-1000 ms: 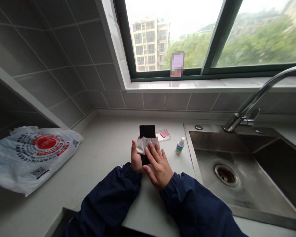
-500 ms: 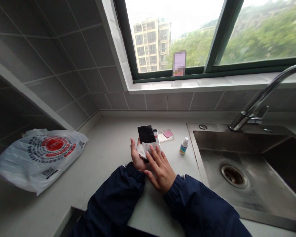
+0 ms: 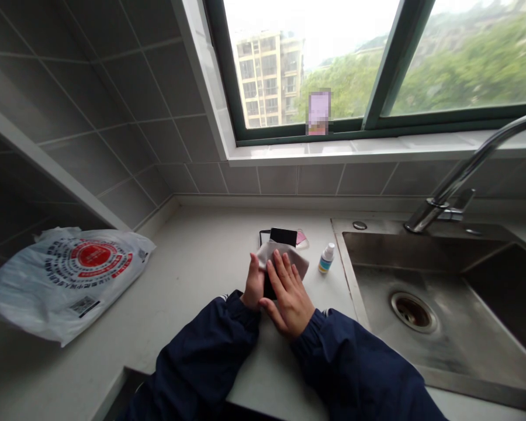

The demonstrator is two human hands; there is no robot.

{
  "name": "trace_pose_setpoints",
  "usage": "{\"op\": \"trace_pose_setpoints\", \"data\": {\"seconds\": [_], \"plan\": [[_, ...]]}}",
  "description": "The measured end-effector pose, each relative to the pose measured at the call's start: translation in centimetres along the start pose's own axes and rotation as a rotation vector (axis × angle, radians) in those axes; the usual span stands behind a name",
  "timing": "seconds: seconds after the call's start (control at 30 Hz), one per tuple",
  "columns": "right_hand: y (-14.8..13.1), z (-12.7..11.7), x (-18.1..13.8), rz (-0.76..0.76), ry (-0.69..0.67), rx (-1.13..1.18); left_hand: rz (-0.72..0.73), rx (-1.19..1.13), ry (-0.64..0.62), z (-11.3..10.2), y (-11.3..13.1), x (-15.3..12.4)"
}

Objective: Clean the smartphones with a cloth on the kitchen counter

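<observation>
My left hand [image 3: 253, 283] grips a black smartphone [image 3: 284, 235] from its left side, thumb up along the edge; its other fingers are hidden beneath. Over the middle of the screen lies a light grey cloth [image 3: 298, 261]. My right hand [image 3: 289, 295] presses flat on that cloth with fingers stretched out. Just behind the phone, another device with a dark edge and light face [image 3: 264, 237] lies on the counter, partly covered. A clear phone case with a pink piece in it [image 3: 301, 238] is beside it. To the right stands a small white spray bottle [image 3: 326, 258] with a blue-and-yellow label.
A steel sink [image 3: 421, 263] with a chrome faucet [image 3: 460, 169] takes up the right side. On the left of the white counter [image 3: 193, 257] rests a white plastic bag [image 3: 70, 280] with red print. A tiled wall and window stand behind.
The phone has turned and shifted right in my left hand. The cloth under my right hand is more spread out, and its edge now reaches farther right.
</observation>
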State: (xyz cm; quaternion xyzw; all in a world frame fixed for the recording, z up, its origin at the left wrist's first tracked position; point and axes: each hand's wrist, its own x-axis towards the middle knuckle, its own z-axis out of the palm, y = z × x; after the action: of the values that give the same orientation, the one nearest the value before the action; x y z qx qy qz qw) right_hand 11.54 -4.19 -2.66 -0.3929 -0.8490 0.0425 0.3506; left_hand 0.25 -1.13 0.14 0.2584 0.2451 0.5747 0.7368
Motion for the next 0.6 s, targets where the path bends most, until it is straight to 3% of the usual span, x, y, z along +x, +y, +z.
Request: {"op": "trace_pose_setpoints", "data": {"seconds": [0.17,0.3,0.47,0.6], "plan": [[0.6,-0.7,0.3,0.075,0.115,-0.044,0.057,0.202,-0.249,0.2,-0.3,-0.6],[1.0,-1.0,0.5,0.125,0.184,-0.069,0.134,0.398,-0.344,-0.2,-0.5,-0.6],[1.1,-1.0,0.7,0.114,0.2,-0.066,0.146,0.425,-0.319,-0.6,-0.7,-0.6],[0.7,-0.7,0.6,0.028,0.116,-0.039,0.041,0.194,-0.15,-0.5,-0.6,-0.4]]}}
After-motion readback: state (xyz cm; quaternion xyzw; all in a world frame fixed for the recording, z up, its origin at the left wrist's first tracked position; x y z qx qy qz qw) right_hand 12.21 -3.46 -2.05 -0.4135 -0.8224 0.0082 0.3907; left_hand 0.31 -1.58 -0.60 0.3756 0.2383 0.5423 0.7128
